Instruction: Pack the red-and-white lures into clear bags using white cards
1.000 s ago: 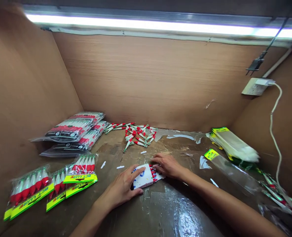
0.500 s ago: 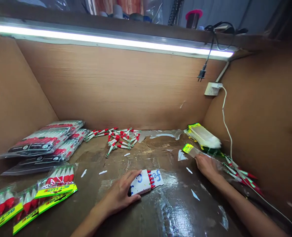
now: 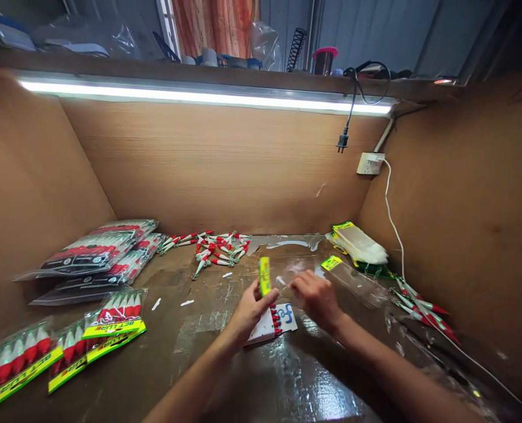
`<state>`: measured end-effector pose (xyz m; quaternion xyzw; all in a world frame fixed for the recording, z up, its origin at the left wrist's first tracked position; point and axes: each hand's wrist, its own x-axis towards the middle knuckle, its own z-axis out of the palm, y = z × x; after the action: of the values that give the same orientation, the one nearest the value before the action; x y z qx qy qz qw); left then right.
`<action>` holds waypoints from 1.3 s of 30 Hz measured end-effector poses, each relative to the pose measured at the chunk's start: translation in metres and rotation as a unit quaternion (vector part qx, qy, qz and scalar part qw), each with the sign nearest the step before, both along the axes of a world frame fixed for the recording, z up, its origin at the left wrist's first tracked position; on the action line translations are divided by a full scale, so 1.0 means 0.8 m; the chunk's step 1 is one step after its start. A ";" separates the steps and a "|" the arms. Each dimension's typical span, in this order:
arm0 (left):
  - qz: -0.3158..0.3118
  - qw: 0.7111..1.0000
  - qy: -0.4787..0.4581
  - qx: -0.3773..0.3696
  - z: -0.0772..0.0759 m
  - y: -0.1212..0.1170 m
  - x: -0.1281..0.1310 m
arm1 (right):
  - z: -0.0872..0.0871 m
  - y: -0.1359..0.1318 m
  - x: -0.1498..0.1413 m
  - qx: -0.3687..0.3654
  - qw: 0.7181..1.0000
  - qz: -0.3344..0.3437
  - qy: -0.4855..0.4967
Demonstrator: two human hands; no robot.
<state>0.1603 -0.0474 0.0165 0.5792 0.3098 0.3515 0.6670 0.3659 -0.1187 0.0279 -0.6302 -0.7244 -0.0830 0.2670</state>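
My left hand grips a small clear plastic bag by its yellow printed header, thumb in front. To its right, my right hand is closed in a pinch at the bag's see-through film, which is blurred by motion. Beneath my hands lies a white holder with blue writing, a row of red lure tips showing at its right end; my left wrist partly covers it. Another flat clear bag with a yellow header rests on the table right of my right hand.
Loose red-and-white squid lures are heaped at the back. Packed lure bags and larger stacked packs sit at left. A stack of clear bags, more lures and a white cable occupy the right side.
My right hand has come left from the flat bags to meet my left hand. My left hand has let go of the white holder and now grips a bag's yellow header.
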 end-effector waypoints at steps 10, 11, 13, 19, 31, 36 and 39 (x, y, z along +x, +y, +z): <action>0.181 0.980 -0.054 -0.059 -0.013 0.034 -0.054 | -0.004 0.020 -0.010 -0.090 0.755 0.119 0.638; 0.179 0.981 -0.050 -0.056 -0.015 0.031 -0.057 | -0.010 0.024 -0.010 -0.131 0.716 0.143 0.671; 0.169 0.984 -0.038 -0.046 -0.018 0.025 -0.057 | -0.024 0.029 -0.015 -0.149 0.688 0.141 0.696; 0.097 0.992 0.019 -0.084 -0.018 0.029 -0.061 | -0.042 0.028 -0.027 -0.107 0.697 0.078 0.705; 0.016 0.899 0.242 0.363 0.051 0.059 -0.090 | -0.052 0.018 -0.054 -0.195 0.701 0.152 0.669; -0.132 0.904 0.287 0.288 0.042 0.041 -0.073 | -0.043 0.012 -0.059 -0.199 0.745 0.151 0.619; -0.164 0.904 0.294 0.264 0.030 0.042 -0.075 | -0.037 0.010 -0.057 -0.196 0.760 0.154 0.600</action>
<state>0.1003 -0.0136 0.0402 0.8538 0.2880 0.1200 0.4168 0.3204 -0.1106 -0.0020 -0.4698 -0.5034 0.4984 0.5268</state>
